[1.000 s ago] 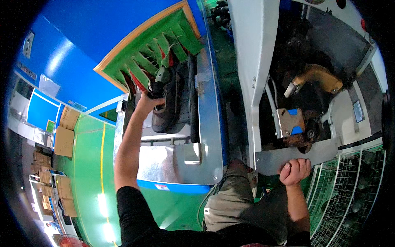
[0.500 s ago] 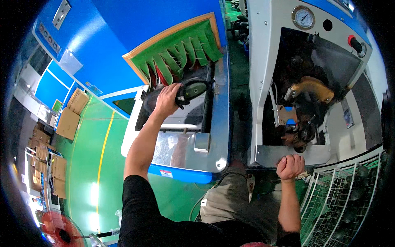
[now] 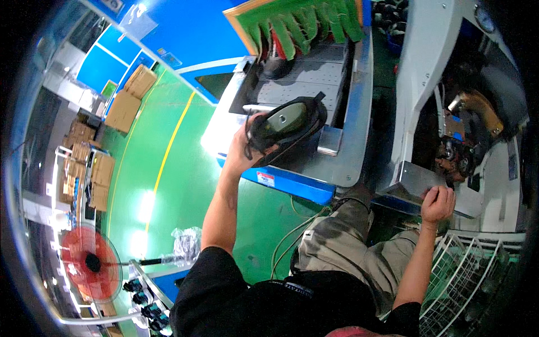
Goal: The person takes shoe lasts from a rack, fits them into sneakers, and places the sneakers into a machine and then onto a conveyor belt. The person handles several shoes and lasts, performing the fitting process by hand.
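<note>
The left hand, left of the frame's centre, is closed around the heel end of a dark shoe with a pale grey insole, lifting it clear above the near edge of the grey conveyor table; the shoe's toe points toward the upper right, and a loose lace hangs by the wrist. The right hand, at the right of the frame, is curled shut over the front lip of the metal shelf of the white machine, thumb on top, holding nothing loose. The grip takes only one end of the shoe, so it could tip or slip and drop onto the table's edge or the green floor below, and the dangling lace could snag on the table's rim. A second dark shoe lies higher up, near the green flap curtain, well apart. Between table and machine, only a narrow dark gap is left above the person's knees, so a swing rightward would meet the machine's white post. The left of the frame is open floor, with stacked cartons and a red fan far off.
</note>
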Action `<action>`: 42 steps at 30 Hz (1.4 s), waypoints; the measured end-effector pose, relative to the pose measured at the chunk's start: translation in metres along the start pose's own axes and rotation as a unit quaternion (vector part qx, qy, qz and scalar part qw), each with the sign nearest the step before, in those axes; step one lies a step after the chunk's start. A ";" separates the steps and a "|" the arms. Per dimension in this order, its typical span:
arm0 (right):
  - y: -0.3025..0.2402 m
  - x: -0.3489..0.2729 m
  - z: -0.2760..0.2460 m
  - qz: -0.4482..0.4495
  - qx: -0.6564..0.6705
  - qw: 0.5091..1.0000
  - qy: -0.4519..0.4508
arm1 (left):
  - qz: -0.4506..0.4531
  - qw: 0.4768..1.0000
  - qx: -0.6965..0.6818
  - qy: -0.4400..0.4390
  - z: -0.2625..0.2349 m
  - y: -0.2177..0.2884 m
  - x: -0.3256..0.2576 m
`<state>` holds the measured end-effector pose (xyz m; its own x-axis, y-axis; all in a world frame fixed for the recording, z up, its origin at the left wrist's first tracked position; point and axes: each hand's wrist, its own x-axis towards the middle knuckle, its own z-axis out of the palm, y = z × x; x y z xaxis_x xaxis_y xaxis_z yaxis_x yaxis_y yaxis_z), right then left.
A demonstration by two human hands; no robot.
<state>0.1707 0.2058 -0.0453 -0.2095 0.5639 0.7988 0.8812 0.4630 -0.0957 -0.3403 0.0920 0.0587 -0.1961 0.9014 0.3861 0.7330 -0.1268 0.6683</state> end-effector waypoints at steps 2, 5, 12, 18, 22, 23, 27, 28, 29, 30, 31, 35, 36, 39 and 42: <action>0.007 -0.007 0.003 0.021 0.024 0.999 0.008 | 0.026 0.999 -0.027 -0.005 -0.001 -0.001 0.005; -0.002 0.002 -0.003 0.013 0.015 1.000 0.003 | 0.011 0.998 -0.050 -0.048 0.004 -0.014 0.016; -0.006 0.004 0.002 0.047 0.037 0.998 -0.003 | -0.046 0.982 -0.133 -0.127 0.006 -0.018 0.032; 0.000 0.000 -0.001 0.028 0.015 0.999 0.022 | -0.017 0.975 -0.149 -0.165 0.015 -0.016 0.037; -0.004 0.001 0.003 0.004 0.013 1.000 0.025 | 0.013 0.975 -0.177 -0.132 0.016 -0.034 0.032; -0.006 0.002 0.002 0.007 0.018 1.000 0.015 | 0.015 0.978 -0.162 -0.127 0.013 -0.039 0.030; -0.005 0.001 -0.003 0.017 0.020 0.999 0.024 | 0.048 0.985 -0.121 -0.113 0.020 -0.035 0.037; -0.001 -0.002 -0.008 0.023 0.009 0.999 0.033 | 0.080 0.987 -0.067 -0.118 0.025 -0.028 0.041; 0.002 0.002 -0.011 0.005 -0.011 0.999 0.045 | 0.035 0.991 -0.010 -0.132 0.025 -0.033 0.037; 0.005 -0.006 -0.012 0.021 -0.015 0.999 0.046 | -0.036 0.989 -0.010 -0.146 0.025 -0.035 0.029; 0.008 -0.010 -0.012 0.020 0.007 0.998 0.052 | -0.110 0.981 -0.009 -0.157 0.025 -0.039 0.020; -0.004 0.008 -0.010 0.058 0.081 0.994 0.049 | -0.213 0.971 -0.022 -0.106 0.031 -0.007 -0.006; -0.010 0.015 -0.007 0.086 0.065 0.992 0.061 | -0.091 0.991 0.088 -0.047 0.026 -0.024 -0.014; -0.015 0.018 -0.015 0.126 0.096 0.986 0.050 | -0.112 0.977 0.179 -0.017 0.040 0.013 -0.026; -0.025 0.016 -0.030 0.158 0.217 0.962 0.054 | -0.085 0.945 0.313 0.030 0.040 0.039 -0.053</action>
<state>0.1580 0.1828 -0.0126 0.1048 0.6603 0.7436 0.6292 0.5351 -0.5638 -0.2747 0.0563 0.0390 -0.3691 0.8592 0.3544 0.9256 0.3050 0.2243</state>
